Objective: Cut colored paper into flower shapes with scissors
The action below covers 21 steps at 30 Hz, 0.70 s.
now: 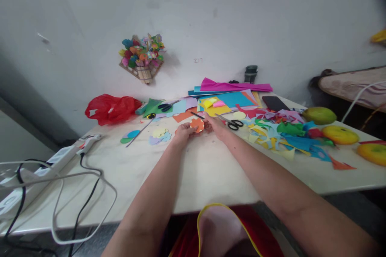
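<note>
My left hand (pixel 184 132) pinches an orange paper flower (pixel 197 125) low over the table, thumb on top. Close beside its right edge is my right hand (pixel 215 126), fingers bent and partly blurred. A thin dark pencil (pixel 197 115) sticks out leftward from those fingers, above the flower. Black-handled scissors (pixel 234 124) lie just right of my right hand, blades towards it. Orange paper (pixel 183 116) lies behind the flower. Left of my left hand are small cut flowers (pixel 161 134) in pale yellow, blue and lilac.
Paper scraps (pixel 283 130) are heaped at right beside several mangoes (pixel 340 134) and a phone (pixel 275 103). Coloured sheets (pixel 230 100) lie at the back. More scissors (pixel 166 107) and a red plastic bag (pixel 113 108) are back left. A power strip (pixel 56 158) with loose cables occupies the left side.
</note>
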### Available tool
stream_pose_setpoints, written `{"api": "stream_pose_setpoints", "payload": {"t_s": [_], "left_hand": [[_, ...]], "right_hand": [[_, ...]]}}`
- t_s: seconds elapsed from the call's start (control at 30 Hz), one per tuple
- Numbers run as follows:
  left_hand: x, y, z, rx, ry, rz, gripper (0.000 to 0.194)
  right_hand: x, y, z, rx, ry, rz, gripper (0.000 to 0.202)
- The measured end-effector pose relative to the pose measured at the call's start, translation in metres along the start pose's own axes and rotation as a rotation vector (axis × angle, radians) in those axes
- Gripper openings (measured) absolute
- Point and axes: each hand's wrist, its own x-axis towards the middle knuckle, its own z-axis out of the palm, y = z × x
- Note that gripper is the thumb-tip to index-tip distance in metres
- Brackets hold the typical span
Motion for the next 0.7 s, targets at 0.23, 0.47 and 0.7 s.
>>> {"api": "stream_pose_setpoints", "payload": {"t_s": [0.23,0.47,0.7], "left_hand": [[0.0017,-0.0021,-0.0017,0.047,-0.01,-0.022,0.045],[0.0016,-0.0035,-0.0018,0.104,-0.002,-0.039,0.044],[0.0017,-0.0042,-0.0011,0.121,0.029,-0.042,0.044]], "right_hand": [[-0.0028,-0.0011,-0.0017,-0.034,-0.058,-0.037,0.04],[0.0,0.0017,-0.0015,-0.121,-0.066,-0.041,0.036],[-0.0016,0.0022,0.0012,-0.184,-0.036,-0.054,0.038]]}}
